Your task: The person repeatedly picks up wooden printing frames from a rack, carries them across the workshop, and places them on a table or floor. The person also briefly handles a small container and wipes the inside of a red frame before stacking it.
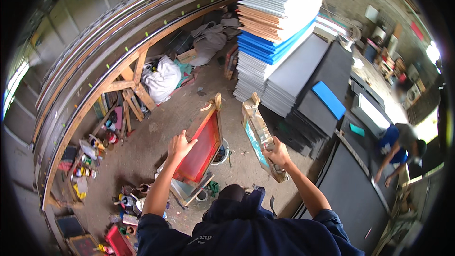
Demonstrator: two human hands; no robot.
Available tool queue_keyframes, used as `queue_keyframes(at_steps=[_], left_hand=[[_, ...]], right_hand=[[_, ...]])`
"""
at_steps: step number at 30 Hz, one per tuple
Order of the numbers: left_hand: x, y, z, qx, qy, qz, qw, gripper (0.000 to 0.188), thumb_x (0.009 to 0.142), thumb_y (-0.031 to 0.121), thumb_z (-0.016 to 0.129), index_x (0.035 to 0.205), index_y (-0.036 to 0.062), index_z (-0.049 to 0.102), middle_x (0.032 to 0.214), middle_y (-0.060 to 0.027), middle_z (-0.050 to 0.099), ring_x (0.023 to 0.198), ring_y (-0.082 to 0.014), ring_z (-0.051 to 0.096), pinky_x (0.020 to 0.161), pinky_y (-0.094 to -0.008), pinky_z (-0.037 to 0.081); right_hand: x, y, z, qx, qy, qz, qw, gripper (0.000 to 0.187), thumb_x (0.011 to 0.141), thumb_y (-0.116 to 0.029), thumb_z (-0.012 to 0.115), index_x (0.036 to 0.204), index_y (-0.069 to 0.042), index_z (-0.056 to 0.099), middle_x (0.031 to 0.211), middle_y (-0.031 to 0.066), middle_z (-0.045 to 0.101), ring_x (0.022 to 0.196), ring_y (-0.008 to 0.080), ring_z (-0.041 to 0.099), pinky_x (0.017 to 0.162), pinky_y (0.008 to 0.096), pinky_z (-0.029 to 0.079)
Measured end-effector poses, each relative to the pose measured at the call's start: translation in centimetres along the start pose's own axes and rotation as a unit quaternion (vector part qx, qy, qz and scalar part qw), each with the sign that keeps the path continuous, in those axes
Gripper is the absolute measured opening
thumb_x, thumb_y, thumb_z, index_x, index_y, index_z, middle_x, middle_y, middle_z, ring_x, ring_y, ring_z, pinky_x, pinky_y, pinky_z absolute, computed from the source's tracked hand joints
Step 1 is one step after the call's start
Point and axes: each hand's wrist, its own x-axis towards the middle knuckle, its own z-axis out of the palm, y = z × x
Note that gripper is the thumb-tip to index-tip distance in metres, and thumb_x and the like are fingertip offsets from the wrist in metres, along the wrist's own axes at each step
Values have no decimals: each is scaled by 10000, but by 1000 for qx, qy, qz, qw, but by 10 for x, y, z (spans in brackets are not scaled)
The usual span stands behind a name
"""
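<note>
My left hand is closed round the left side of a wooden screen-printing frame with red mesh, held tilted in front of me. In my right hand is a second wooden frame, stained and seen almost edge-on, with a strip of light blue along its inner side. The two frames are held apart, with bare concrete floor between them. Beneath the red frame, a light-coloured bucket with dark contents shows partly. Another frame-like piece lies low, behind my left forearm.
Tall stacks of sheets stand ahead on the right, beside a dark sheet pile bearing a blue block. A long curved-looking table runs along the left. Paint cans crowd the floor there. A person bends over a dark surface at right.
</note>
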Motion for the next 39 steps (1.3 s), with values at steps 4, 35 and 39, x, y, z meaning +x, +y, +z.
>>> queue_keyframes(at_steps=[4, 35, 39], left_hand=[[64, 22, 2, -6, 10, -38, 999, 608, 666, 419, 669, 1077, -3, 517, 836, -220, 613, 810, -356, 597, 703, -419, 484], [697, 9, -60, 6, 94, -42, 995, 513, 692, 372, 648, 941, -63, 542, 793, -206, 611, 770, -350, 607, 656, -422, 488], [802, 5, -57, 11, 58, -12, 998, 498, 687, 377, 648, 946, -40, 556, 833, -171, 620, 796, -327, 608, 672, -402, 492]], right_hand=[[100, 2, -13, -19, -25, -37, 999, 484, 618, -222, 678, 984, 47, 511, 731, 206, 618, 713, 279, 636, 670, 346, 483], [825, -116, 114, 300, 2, 18, 954, 459, 763, -363, 637, 942, 51, 555, 844, 106, 600, 759, 142, 563, 687, 273, 440], [906, -111, 128, 223, 79, -1, 972, 456, 772, -375, 618, 945, 44, 570, 866, 136, 617, 803, 196, 584, 722, 303, 438]])
